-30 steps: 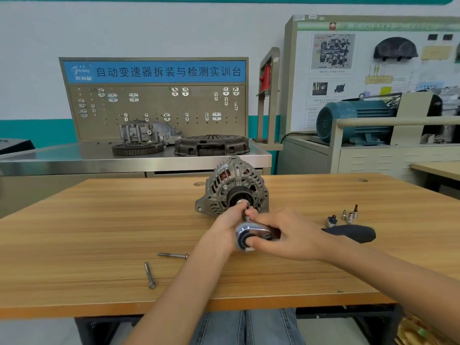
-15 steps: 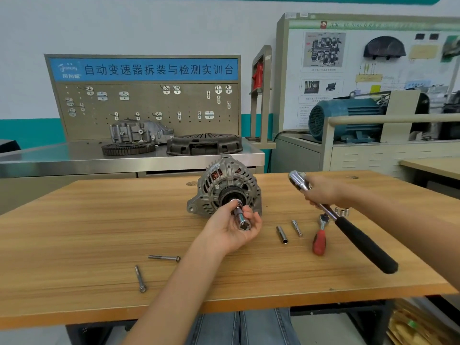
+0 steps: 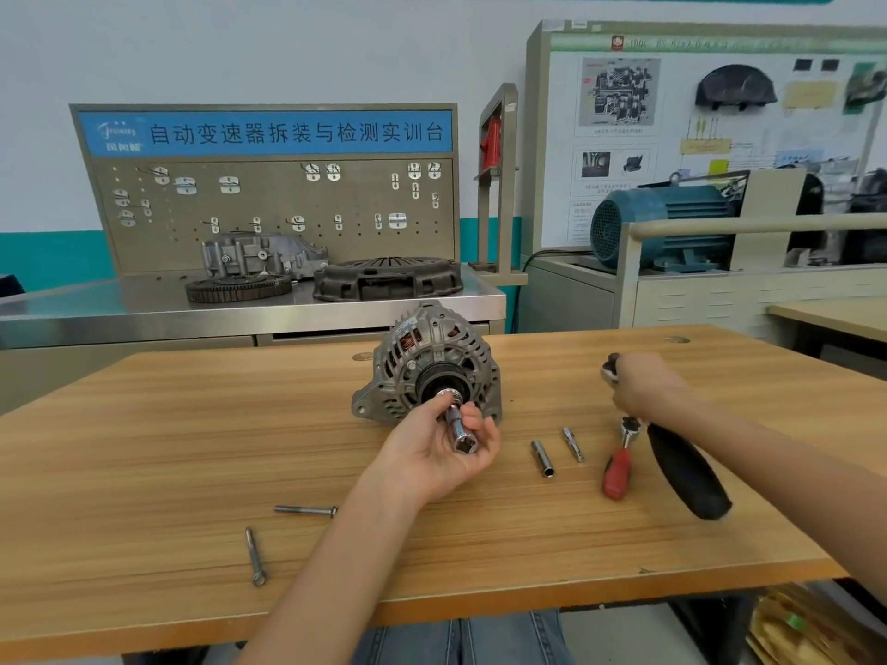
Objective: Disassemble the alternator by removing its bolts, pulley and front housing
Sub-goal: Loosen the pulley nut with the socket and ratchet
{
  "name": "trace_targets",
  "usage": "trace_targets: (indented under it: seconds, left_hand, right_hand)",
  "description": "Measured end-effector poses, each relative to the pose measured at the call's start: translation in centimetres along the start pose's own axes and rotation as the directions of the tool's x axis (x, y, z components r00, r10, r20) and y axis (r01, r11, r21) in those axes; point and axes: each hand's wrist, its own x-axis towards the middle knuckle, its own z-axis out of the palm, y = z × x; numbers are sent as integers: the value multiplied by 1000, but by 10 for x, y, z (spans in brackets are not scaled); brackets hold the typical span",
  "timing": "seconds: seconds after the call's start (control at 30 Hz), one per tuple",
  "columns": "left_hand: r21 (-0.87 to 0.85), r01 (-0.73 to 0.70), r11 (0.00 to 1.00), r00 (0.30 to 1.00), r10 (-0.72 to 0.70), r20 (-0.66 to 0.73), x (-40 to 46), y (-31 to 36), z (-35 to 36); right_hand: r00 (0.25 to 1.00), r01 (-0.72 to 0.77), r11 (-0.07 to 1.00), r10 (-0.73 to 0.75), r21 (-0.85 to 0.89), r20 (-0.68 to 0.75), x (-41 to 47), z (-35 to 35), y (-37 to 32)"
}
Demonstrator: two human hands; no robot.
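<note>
The grey alternator (image 3: 427,362) stands on the wooden table (image 3: 144,448), its black pulley (image 3: 434,383) facing me. My left hand (image 3: 441,453) holds a chrome socket (image 3: 461,431) seated on the pulley's centre nut, fingers curled round it. To the right, my right hand (image 3: 641,383) grips a ratchet wrench near its chrome head (image 3: 610,367); its black handle (image 3: 686,472) slants down toward me above the table. Two long bolts (image 3: 305,510) (image 3: 255,556) lie loose on the table at front left.
A small red-handled ratchet (image 3: 619,465), a slim socket (image 3: 542,458) and a bit (image 3: 573,443) lie between my hands. Behind the table stands a steel bench with a clutch cover (image 3: 386,278), a gear ring and a casting; a blue motor (image 3: 662,223) sits at right.
My right hand lifted the ratchet wrench off the socket and carried it to the right, then lowered slightly. My left hand stayed on the socket at the pulley.
</note>
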Motion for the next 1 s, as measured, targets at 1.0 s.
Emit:
trace_targets:
  seconds: [1.0]
  left_hand:
    - [-11, -45, 999, 997, 44, -56, -4, -4, 3]
  right_hand:
    - [987, -66, 988, 45, 138, 154, 20, 16, -16]
